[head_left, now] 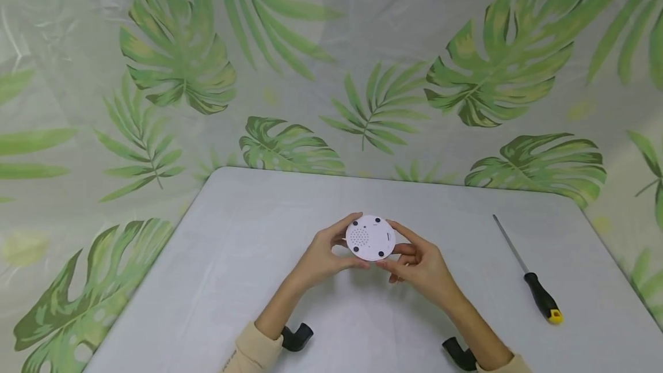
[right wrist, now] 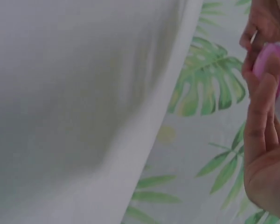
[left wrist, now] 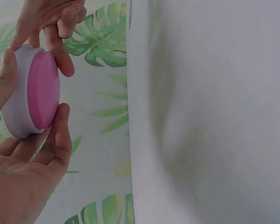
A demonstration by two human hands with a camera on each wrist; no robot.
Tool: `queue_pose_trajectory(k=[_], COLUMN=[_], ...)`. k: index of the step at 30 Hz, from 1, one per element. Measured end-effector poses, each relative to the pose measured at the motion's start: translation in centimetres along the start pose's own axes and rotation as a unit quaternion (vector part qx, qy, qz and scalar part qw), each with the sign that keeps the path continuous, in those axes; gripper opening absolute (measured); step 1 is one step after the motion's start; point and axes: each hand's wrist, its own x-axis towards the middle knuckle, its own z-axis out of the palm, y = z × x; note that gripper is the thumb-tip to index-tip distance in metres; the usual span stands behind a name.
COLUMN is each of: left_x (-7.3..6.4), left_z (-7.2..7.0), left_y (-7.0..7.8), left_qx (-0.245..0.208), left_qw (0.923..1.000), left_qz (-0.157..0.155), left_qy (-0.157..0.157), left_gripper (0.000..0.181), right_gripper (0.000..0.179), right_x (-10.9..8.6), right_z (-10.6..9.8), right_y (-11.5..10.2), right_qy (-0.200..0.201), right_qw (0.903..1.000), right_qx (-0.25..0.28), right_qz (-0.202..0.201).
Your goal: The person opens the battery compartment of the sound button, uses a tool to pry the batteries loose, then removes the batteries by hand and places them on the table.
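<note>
A round white-and-pink push button (head_left: 370,238) is held up over the table. In the head view its white underside faces the camera, with a patch of small speaker holes, several dark round feet and a small slot. The left wrist view shows its pink domed face (left wrist: 44,91) on the other side. My left hand (head_left: 320,259) grips its left rim between thumb and fingers. On the right rim, my right hand (head_left: 426,269) pinches it with thumb and index finger. Only part of the pink side (right wrist: 270,58) shows in the right wrist view.
A screwdriver (head_left: 538,295) with a black and yellow handle lies at the right of the white table (head_left: 248,217). Black curved pieces (head_left: 297,338) sit by each wrist. Leaf-patterned sheeting (head_left: 373,45) hangs behind and beside the table.
</note>
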Motion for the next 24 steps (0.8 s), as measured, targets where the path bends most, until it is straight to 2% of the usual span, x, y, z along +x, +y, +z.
queue_pose_trajectory(k=[3,7,10,14,18,20,22,24], left_x=[0.1,0.1,0.1,0.3,0.4,0.4,0.4,0.3], left_z=[-0.4,-1.2,-1.4,-0.9,-0.2,-0.1,-0.2,-0.5], left_y=[0.1,0.4,0.4,0.3,0.4,0.5,0.5,0.5], left_qx=[-0.003,-0.018,-0.035,-0.038,-0.015,-0.010,-0.013,-0.022], left_qw=[0.9997,0.9960,0.9936,0.9960,0.9983,0.9988,0.9988,0.9981], left_qz=[0.006,0.006,0.009,0.026,0.036,0.035,0.033,0.029], left_qy=[-0.022,-0.087,-0.107,-0.076,-0.043,-0.034,-0.035,-0.050], left_gripper=[0.090,0.095,0.094,0.087,0.087,0.087,0.086,0.085], right_gripper=[0.083,0.094,0.097,0.095,0.096,0.095,0.094,0.093], right_x=[0.3,0.8,0.9,0.9,0.8,0.8,0.8,0.6], right_z=[-0.6,-1.4,-1.5,-1.0,-0.3,-0.2,-0.4,-0.9], right_y=[-0.3,-0.7,-0.8,-0.7,-0.8,-0.9,-1.1,-1.2], right_qy=[-0.036,-0.102,-0.099,-0.020,0.040,0.040,0.015,-0.024], right_qw=[0.9989,0.9934,0.9937,0.9976,0.9943,0.9935,0.9951,0.9966], right_qx=[-0.030,-0.051,-0.053,-0.066,-0.096,-0.105,-0.097,-0.079], right_qz=[-0.007,0.002,0.002,-0.011,-0.023,-0.020,-0.012,-0.001])
